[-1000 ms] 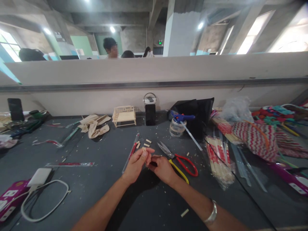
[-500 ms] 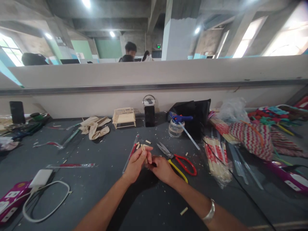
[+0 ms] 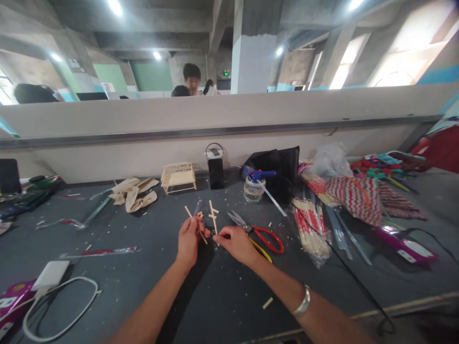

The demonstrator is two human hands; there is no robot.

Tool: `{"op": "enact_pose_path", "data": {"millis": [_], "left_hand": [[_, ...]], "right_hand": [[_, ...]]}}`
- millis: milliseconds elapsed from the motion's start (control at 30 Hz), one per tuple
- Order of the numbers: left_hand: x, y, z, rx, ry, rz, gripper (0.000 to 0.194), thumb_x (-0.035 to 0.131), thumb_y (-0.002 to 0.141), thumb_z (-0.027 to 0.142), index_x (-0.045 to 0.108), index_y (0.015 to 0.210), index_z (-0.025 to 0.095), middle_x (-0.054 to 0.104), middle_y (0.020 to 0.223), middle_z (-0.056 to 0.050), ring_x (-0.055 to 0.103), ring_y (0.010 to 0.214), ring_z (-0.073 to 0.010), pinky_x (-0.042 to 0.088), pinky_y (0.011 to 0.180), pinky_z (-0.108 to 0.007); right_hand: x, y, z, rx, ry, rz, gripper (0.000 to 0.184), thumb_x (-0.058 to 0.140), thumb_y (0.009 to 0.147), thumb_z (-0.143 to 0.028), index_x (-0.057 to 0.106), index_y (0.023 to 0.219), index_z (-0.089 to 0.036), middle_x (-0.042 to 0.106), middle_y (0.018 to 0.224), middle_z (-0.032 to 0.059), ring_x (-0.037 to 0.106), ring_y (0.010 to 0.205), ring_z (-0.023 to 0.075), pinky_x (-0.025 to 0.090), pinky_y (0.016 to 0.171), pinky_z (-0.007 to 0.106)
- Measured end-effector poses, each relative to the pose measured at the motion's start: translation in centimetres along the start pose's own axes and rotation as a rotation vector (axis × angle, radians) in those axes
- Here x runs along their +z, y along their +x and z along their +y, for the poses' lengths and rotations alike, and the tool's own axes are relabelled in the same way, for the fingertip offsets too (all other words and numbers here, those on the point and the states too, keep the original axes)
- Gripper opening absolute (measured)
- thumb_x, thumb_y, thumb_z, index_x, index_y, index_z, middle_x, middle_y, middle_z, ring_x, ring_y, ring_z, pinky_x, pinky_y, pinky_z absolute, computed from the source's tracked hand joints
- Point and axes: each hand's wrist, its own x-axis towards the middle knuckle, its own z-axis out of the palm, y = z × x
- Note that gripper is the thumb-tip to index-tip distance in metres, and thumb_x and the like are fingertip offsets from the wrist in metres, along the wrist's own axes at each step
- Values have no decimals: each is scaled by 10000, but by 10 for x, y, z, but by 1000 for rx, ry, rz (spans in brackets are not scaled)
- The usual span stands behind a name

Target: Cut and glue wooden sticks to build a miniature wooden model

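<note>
My left hand (image 3: 189,241) is closed round a thin wooden stick (image 3: 188,211), which slants down to the right past the fingers. Between thumb and fingertips, my right hand (image 3: 235,242) pinches a second wooden stick (image 3: 213,212), held nearly upright. A gap separates the two sticks. Short cut wooden pieces (image 3: 213,216) lie on the dark table (image 3: 143,272) just beyond the hands. Scissors (image 3: 239,220) with one red and one yellow handle rest beside my right hand, partly behind it. Farther back stands a miniature wooden bench (image 3: 178,177).
A blue glue gun (image 3: 258,174) lies across a glass jar (image 3: 254,191). To the right are a bag of wooden sticks (image 3: 311,227), clear glue sticks (image 3: 339,234) and a black cable (image 3: 353,274). A phone (image 3: 216,173) stands at the back; crumpled cloth (image 3: 138,196) lies left.
My hands have moved apart; the sticks, earlier bunched together in my left hand, are now separate, one in each hand. The view has shifted slightly to the right.
</note>
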Motion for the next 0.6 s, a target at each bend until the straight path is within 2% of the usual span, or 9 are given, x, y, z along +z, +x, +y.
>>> {"op": "enact_pose_path", "data": {"millis": [100,200,267,333,400,467,533,600], "left_hand": [[-2,3,-1,-5,19,-18,333,633,753,485,549,798,166,313,477,118,283,345,-24,229,359,-156],[-3,4,-3,-33,101,-50,355,651,731,493,569,832,163,287,488,119,225,354,-17,168,345,-145],[-3,4,-4,-40,125,-73,354,648,735,491,574,851,165,291,501,115,231,363,-18,167,343,-142],[-4,4,-5,-39,123,-80,346,643,743,487,575,852,165,302,515,109,232,368,-16,166,343,-139],[-4,4,-4,-41,99,-75,341,648,740,481,577,839,162,306,522,107,230,370,-13,164,345,-137],[-4,4,-3,-48,57,-61,345,660,729,480,578,818,158,298,518,107,224,368,-10,164,348,-138],[-3,4,-2,-52,16,-40,354,665,721,490,575,797,156,283,509,110,217,363,-9,168,349,-141],[-4,4,-1,-50,2,-26,361,666,718,499,568,778,157,274,502,112,210,357,-8,166,344,-142]], "right_hand": [[0,2,-1,46,-89,15,223,637,795,-379,688,691,-188,695,680,23,603,630,151,379,581,238],[-6,4,-4,47,-132,32,226,608,818,-403,691,760,-201,703,727,27,619,672,159,389,605,242],[-23,1,-6,35,-177,49,212,579,842,-391,689,818,-211,708,757,26,632,697,161,399,621,241],[-50,-10,-1,55,-266,65,217,550,858,-387,685,835,-219,715,774,30,648,717,170,404,619,244],[-83,-30,14,184,-442,102,288,494,881,-411,679,775,-218,709,750,49,656,707,191,401,592,260],[-112,-56,36,404,-711,187,344,437,902,-423,670,828,-181,700,789,112,664,731,245,415,575,296],[-131,-80,61,603,-908,208,422,454,879,-481,646,939,-110,674,886,191,666,782,306,442,586,340],[-139,-95,80,653,-966,193,443,465,869,-483,622,1003,-90,650,952,215,657,859,331,462,626,365]]}}
